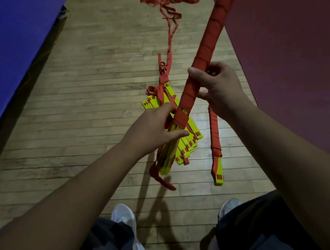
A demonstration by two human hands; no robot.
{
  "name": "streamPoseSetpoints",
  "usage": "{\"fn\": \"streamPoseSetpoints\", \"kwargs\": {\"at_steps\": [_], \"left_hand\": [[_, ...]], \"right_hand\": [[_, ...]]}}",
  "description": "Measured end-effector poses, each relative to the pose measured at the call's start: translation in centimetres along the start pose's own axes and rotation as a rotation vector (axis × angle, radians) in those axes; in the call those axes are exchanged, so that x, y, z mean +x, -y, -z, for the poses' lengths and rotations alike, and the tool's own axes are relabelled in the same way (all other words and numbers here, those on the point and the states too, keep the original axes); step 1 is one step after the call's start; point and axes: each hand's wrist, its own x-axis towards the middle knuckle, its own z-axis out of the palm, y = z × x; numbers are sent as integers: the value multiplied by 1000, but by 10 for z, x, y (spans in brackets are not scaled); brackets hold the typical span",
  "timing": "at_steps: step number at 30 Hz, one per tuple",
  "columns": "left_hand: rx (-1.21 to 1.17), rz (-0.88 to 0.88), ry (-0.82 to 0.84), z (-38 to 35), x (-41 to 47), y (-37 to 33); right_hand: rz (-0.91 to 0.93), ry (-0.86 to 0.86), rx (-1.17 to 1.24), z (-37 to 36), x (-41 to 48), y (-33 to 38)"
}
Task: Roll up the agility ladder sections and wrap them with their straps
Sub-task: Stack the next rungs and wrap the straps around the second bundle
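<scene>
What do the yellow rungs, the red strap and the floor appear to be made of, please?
Yellow rungs: probably rigid plastic; flat, straight-edged, evenly coloured, slightly glossy.
Red strap: likely woven fabric webbing, matte; it wraps tightly round the rungs and lies in limp loops farther off.
Floor: wood strips, seemingly varnished; grain, plank seams and a soft sheen show.

Left hand (150,130) gripping strap-wrapped ladder bundle (200,58), right hand (216,88) holding it higher, loose rungs (189,140) on wooden floor (97,91)
</scene>
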Motion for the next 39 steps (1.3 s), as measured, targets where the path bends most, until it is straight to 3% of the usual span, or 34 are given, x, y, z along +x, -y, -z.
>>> {"fn": "streamPoseSetpoints", "kwargs": {"at_steps": [4,6,8,10,13,18,22,27,33,39], "left_hand": [[-76,-56,-19,-2,1,5],[-320,-25,32,4,2,9],[-667,24,125,11,2,9],[-851,37,205,12,2,7],[-921,18,261,7,2,5],[-942,33,267,7,1,2],[-800,17,267,9,0,-1],[-248,69,221,14,4,9],[-57,64,174,5,-2,6],[-27,23,-37,-10,-2,7]], "right_hand": [[7,-36,-32,1,1,-3],[-12,-14,72,5,2,2],[-58,83,236,10,2,6],[-125,201,363,9,-3,9],[-240,333,542,2,-10,9],[-254,358,508,-4,-16,12],[-195,398,400,-4,-14,11],[-73,305,279,5,-4,11],[11,101,1,5,-2,6],[-23,0,-109,-3,-5,-2]]}}
